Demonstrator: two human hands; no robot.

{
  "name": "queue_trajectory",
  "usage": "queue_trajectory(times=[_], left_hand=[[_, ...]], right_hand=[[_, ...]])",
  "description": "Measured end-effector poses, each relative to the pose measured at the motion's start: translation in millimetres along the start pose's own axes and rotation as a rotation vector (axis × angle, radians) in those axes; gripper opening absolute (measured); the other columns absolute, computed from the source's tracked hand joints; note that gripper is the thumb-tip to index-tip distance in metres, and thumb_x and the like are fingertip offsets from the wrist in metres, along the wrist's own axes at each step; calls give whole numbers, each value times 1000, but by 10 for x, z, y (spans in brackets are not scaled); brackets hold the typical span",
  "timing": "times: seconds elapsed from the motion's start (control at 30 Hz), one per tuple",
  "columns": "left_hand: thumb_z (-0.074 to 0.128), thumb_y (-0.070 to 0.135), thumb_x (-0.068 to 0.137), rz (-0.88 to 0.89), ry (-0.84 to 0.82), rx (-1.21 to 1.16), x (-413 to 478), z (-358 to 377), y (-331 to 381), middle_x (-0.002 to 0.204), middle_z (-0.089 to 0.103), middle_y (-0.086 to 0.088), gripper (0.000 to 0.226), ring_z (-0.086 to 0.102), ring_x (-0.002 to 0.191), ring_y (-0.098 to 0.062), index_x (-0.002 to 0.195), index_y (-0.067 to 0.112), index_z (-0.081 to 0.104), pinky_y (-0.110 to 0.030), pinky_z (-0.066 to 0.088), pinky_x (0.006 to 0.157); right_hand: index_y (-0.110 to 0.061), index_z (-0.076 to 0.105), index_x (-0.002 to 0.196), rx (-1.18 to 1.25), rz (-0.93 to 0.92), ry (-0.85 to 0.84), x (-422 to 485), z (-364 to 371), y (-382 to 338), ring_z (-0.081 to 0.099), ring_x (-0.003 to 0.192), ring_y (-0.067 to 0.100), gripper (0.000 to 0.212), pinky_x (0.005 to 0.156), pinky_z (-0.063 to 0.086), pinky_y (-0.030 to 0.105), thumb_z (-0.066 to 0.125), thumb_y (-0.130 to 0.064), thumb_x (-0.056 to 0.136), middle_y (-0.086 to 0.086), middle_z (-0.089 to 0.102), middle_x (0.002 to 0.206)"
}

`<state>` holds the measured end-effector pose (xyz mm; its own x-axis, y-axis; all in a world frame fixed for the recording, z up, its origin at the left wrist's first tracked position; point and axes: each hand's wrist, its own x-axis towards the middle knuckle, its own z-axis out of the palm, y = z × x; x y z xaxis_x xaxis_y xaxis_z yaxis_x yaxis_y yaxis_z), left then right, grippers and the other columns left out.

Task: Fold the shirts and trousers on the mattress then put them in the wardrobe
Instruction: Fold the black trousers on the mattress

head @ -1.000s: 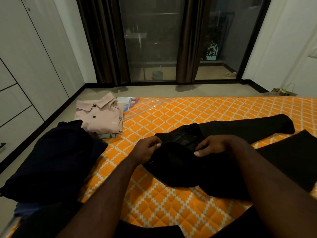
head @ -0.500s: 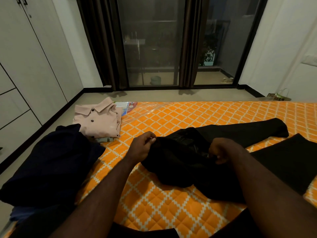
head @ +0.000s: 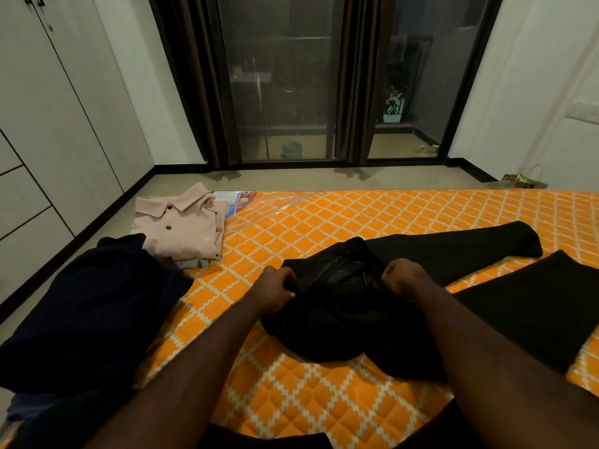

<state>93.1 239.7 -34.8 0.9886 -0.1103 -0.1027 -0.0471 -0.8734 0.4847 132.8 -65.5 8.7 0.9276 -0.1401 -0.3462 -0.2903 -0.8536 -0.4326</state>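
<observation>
Head camera looks down on black trousers [head: 405,306] spread across the orange quilted mattress [head: 324,396], legs running off to the right. Left hand [head: 277,285] curls tight on the waistband's left edge; right hand [head: 403,280] fists the right side. Folded pink shirt [head: 178,226] and dark navy garment [head: 87,306] lie further left.

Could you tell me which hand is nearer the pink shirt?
Left. The left hand grips the trousers right of the shirt; the right hand grips them farther right.
</observation>
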Motion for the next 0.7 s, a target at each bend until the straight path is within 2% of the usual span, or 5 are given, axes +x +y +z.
queue_trajectory(times=[0.07, 0.23, 0.4, 0.5, 0.7], left_hand=[[79, 31, 86, -11, -12, 28, 84, 3, 26, 122, 59, -7, 44, 60, 110, -25, 123, 16, 61, -33, 50, 85], [76, 33, 89, 72, 7, 59, 237, 56, 124, 116, 65, -4, 41, 61, 106, -22, 124, 16, 63, -29, 46, 80], [70, 31, 89, 152, -111, 86, 283, 151, 180, 134, 59, -2, 52, 57, 120, -22, 137, 24, 50, -36, 47, 97], [66, 16, 87, 215, -131, 55, 284, 187, 257, 132, 62, 2, 48, 58, 120, -18, 133, 26, 56, -36, 49, 99], [63, 7, 86, 148, -61, 130, 262, -360, 197, 117, 70, -2, 31, 64, 109, -19, 113, 19, 73, -27, 49, 90]], right_hand=[[-19, 75, 96, -19, -34, -18, -13, -24, -17, 68, 99, 27, 13, 89, 59, 40, 62, -18, 96, 8, 70, 110], [-23, 77, 89, -70, -102, -89, -32, -78, -58, 68, 100, 23, 21, 93, 57, 39, 61, -10, 96, 4, 71, 108], [-13, 80, 100, -77, -203, -139, -113, -111, -169, 62, 79, 13, 33, 70, 50, 27, 50, 1, 97, 0, 70, 93], [-12, 80, 101, -80, -234, -134, -135, -97, -210, 59, 73, 12, 39, 58, 46, 23, 45, 4, 95, 1, 70, 95], [-17, 78, 86, -120, -263, -75, -121, -354, -137, 65, 81, 16, 26, 68, 49, 28, 57, -5, 96, 5, 73, 99]])
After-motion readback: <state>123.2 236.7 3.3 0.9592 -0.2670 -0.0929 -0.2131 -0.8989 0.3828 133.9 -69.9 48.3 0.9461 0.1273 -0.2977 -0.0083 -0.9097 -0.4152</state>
